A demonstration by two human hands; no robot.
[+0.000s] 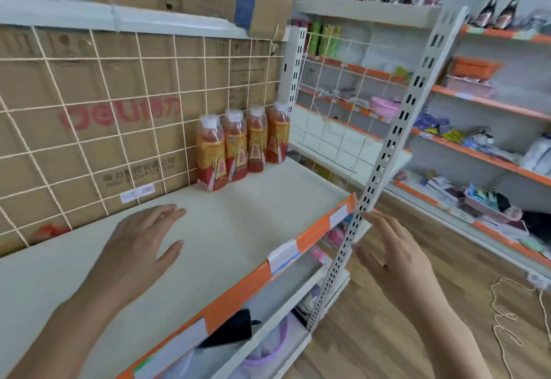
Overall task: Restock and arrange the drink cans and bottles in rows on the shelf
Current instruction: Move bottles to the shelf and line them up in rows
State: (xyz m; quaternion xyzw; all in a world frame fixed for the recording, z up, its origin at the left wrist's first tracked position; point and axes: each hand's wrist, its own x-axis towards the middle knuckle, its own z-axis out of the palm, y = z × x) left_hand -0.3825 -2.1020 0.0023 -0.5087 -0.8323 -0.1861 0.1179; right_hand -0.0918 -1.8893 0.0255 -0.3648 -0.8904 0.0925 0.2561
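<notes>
Four bottles (pixel 242 146) stand in one row at the back right of the shelf (pixel 226 229), against the wire grid (pixel 119 104). Our left hand (pixel 140 247) hovers flat, fingers loosely spread, holding nothing; right hand (pixel 390 250) likewise, beside the upright (pixel 384 152). Risk: reaching past could tip the row domino-fashion.

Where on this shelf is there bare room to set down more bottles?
The shelf is bare from the four bottles forward to the orange front edge and leftward along the wire grid, apart from where the left hand is. Only the back right corner is crowded.
</notes>
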